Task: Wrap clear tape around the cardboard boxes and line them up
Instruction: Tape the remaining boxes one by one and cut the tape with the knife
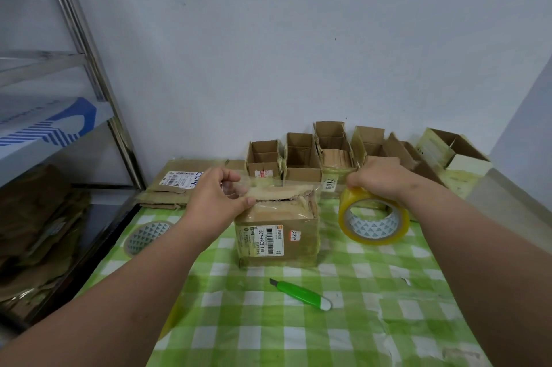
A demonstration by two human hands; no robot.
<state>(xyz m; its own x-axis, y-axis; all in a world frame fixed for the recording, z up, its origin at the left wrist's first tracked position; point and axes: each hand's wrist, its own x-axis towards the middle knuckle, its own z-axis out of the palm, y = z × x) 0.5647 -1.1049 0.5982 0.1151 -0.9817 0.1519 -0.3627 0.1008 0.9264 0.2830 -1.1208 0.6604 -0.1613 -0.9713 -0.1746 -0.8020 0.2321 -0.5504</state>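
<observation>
Pinching the tape end (254,183) over the box (277,232), left hand (218,196); right hand's (376,178) grip curls round the roll (373,217).

A worn brown box (277,229) with a barcode label stood upright mid-table, its torn top flap partly closed. Clear tape (286,183) stretched over its top to a yellowish roll (373,219) held on edge just right. Open boxes (316,154) lined the wall behind.
</observation>
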